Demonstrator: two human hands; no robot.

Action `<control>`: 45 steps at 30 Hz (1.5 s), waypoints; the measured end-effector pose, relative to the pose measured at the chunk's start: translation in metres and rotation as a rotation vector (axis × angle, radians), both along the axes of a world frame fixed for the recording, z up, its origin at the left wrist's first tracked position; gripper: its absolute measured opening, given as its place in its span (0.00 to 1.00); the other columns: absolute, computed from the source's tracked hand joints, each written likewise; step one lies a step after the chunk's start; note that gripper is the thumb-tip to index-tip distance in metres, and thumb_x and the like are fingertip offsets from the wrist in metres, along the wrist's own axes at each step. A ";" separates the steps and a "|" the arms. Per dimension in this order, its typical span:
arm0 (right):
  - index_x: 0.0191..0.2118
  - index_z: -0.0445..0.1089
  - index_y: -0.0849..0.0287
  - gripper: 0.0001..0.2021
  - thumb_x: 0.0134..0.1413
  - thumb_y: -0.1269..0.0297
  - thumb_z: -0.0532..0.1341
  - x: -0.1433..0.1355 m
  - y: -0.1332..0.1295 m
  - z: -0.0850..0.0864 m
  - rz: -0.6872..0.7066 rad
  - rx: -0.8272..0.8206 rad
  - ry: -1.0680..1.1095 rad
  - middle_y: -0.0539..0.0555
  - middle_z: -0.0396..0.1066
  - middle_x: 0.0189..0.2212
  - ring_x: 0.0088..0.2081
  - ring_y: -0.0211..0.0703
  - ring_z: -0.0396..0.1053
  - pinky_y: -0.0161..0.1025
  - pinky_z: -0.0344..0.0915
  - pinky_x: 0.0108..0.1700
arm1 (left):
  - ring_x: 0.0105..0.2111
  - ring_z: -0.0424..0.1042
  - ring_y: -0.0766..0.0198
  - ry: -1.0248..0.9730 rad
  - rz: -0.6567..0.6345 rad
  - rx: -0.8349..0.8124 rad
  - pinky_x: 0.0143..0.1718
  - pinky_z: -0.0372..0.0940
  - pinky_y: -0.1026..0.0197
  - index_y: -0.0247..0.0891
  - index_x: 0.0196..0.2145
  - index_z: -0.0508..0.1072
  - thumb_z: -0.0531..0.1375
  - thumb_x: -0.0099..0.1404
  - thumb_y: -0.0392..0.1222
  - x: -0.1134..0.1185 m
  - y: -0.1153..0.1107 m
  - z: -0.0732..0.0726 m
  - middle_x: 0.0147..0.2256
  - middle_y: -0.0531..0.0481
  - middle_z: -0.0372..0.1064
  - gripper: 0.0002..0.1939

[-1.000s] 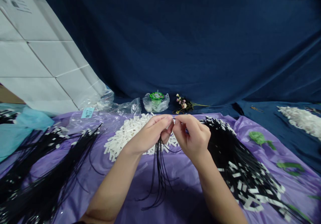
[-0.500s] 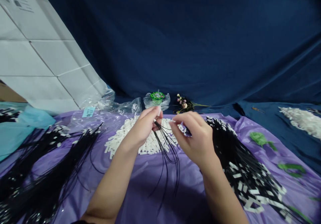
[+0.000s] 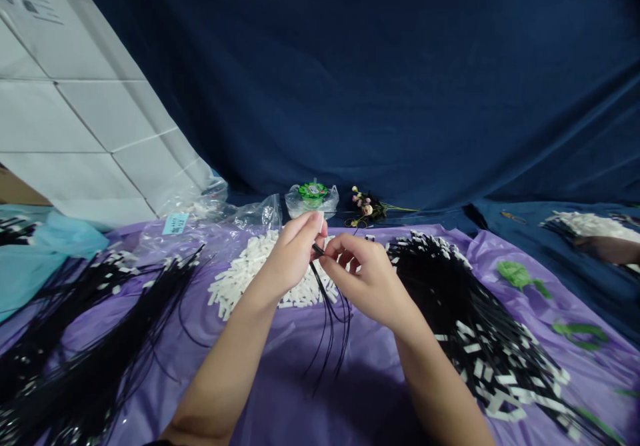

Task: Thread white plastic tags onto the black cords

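"So, what sits at the far left?"

"White panels (image 3: 55, 116), with light blue plastic (image 3: 70, 234) below them. Next come the left-hand bundles (image 3: 107, 346), long and black with white ends, lying on a purple sheet (image 3: 280, 379). Behind these is a clear plastic bag (image 3: 255, 213) bearing a pale blue label (image 3: 175, 223)."

"And then?"

"A heap of small white pieces (image 3: 253, 259), partly behind the left hand (image 3: 293, 253). That hand is closed, its fingers pinching a few black cords (image 3: 319, 250) (something white shows by its thumb tip, too small to make out). Beyond it stands a green-topped cup (image 3: 313, 193) in a thin bag."

"Where are the cords exactly?"

"Up between the two hands, in front of the white heap, their loose ends dangling over the sheet. The right hand (image 3: 360, 273) meets them there, thumb and forefinger pressed together on them."

"Farther right?"

"A sprig of flowers (image 3: 367, 207) against the dark blue cloth (image 3: 375, 86), then the right-hand bundle (image 3: 445, 293), black and scattered with white tips. Near the edge, another person's hand (image 3: 613, 249) is by a white pile (image 3: 595, 225)."
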State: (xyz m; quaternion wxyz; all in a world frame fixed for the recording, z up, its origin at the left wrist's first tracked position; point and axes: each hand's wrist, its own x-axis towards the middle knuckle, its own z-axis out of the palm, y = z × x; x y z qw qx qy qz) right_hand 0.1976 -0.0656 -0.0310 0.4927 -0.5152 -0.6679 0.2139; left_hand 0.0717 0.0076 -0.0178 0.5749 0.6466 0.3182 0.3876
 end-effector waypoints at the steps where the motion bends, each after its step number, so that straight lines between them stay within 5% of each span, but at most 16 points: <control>1: 0.29 0.67 0.60 0.04 0.54 0.72 0.58 0.000 0.001 0.000 0.022 -0.036 0.039 0.46 0.67 0.24 0.24 0.31 0.60 0.29 0.55 0.26 | 0.23 0.55 0.70 0.016 -0.005 0.008 0.23 0.52 0.67 0.37 0.27 0.62 0.51 0.69 0.51 0.000 0.000 0.000 0.23 0.55 0.54 0.17; 14: 0.25 0.59 0.60 0.07 0.51 0.71 0.57 0.007 0.013 -0.005 0.262 -0.259 0.414 0.44 0.55 0.22 0.24 0.30 0.52 0.30 0.51 0.26 | 0.26 0.56 0.68 0.122 -0.091 0.119 0.26 0.55 0.66 0.37 0.28 0.62 0.49 0.70 0.52 -0.002 0.000 -0.002 0.26 0.53 0.57 0.18; 19: 0.37 0.63 0.58 0.04 0.57 0.66 0.58 0.020 0.008 -0.001 0.333 -0.324 0.493 0.41 0.53 0.18 0.18 0.29 0.51 0.29 0.49 0.20 | 0.24 0.56 0.68 0.124 -0.060 0.079 0.25 0.54 0.66 0.38 0.29 0.63 0.50 0.69 0.55 -0.006 0.007 -0.006 0.25 0.54 0.56 0.19; 22: 0.41 0.67 0.59 0.06 0.60 0.65 0.58 0.034 0.000 0.004 0.464 -0.312 0.565 0.44 0.64 0.22 0.19 0.29 0.58 0.29 0.56 0.21 | 0.24 0.56 0.68 0.141 -0.033 0.073 0.25 0.54 0.66 0.38 0.29 0.63 0.50 0.69 0.56 -0.007 0.010 -0.006 0.24 0.54 0.56 0.19; 25: 0.42 0.71 0.59 0.07 0.59 0.64 0.61 0.041 -0.003 0.006 0.531 -0.256 0.564 0.53 0.75 0.36 0.28 0.34 0.72 0.35 0.70 0.32 | 0.24 0.57 0.68 0.145 -0.029 0.087 0.25 0.54 0.66 0.37 0.28 0.63 0.50 0.69 0.56 -0.007 0.009 -0.004 0.24 0.54 0.55 0.19; 29: 0.38 0.73 0.59 0.10 0.56 0.58 0.65 0.039 0.005 0.002 0.272 -0.109 0.670 0.50 0.73 0.28 0.22 0.33 0.69 0.32 0.68 0.26 | 0.26 0.57 0.68 0.166 -0.035 0.069 0.26 0.54 0.66 0.38 0.28 0.63 0.50 0.69 0.55 -0.006 0.007 -0.002 0.25 0.53 0.56 0.19; 32: 0.38 0.74 0.57 0.12 0.58 0.54 0.62 0.045 0.016 0.000 -0.033 0.157 0.820 0.46 0.64 0.24 0.18 0.27 0.60 0.29 0.60 0.20 | 0.27 0.57 0.68 0.168 -0.031 0.061 0.27 0.53 0.66 0.37 0.28 0.63 0.49 0.69 0.55 -0.006 0.008 -0.003 0.26 0.53 0.55 0.20; 34: 0.39 0.75 0.54 0.11 0.59 0.53 0.62 0.057 0.019 0.001 -0.168 0.378 0.899 0.46 0.62 0.26 0.21 0.27 0.61 0.29 0.64 0.25 | 0.27 0.56 0.68 0.158 -0.029 0.062 0.27 0.53 0.66 0.37 0.28 0.63 0.50 0.69 0.55 -0.007 0.010 -0.005 0.26 0.53 0.55 0.20; 37: 0.38 0.76 0.48 0.10 0.58 0.51 0.62 0.077 0.017 0.005 -0.168 0.597 0.941 0.46 0.61 0.27 0.27 0.28 0.63 0.29 0.68 0.33 | 0.26 0.55 0.68 0.134 -0.039 0.046 0.26 0.52 0.66 0.37 0.28 0.63 0.50 0.69 0.56 -0.007 0.011 -0.006 0.26 0.53 0.55 0.20; 41: 0.41 0.76 0.45 0.11 0.51 0.52 0.68 0.077 0.008 0.008 -0.081 0.519 0.932 0.43 0.58 0.22 0.19 0.26 0.52 0.23 0.54 0.18 | 0.24 0.55 0.70 0.136 -0.043 0.042 0.26 0.51 0.66 0.37 0.28 0.64 0.50 0.69 0.56 -0.005 0.010 -0.005 0.25 0.54 0.55 0.20; 45: 0.32 0.77 0.56 0.05 0.47 0.64 0.70 0.047 0.004 0.006 -0.148 0.251 0.753 0.44 0.61 0.17 0.15 0.27 0.51 0.27 0.47 0.15 | 0.23 0.55 0.70 0.109 -0.032 0.092 0.24 0.50 0.66 0.37 0.28 0.64 0.50 0.70 0.54 -0.003 0.007 -0.003 0.22 0.55 0.57 0.20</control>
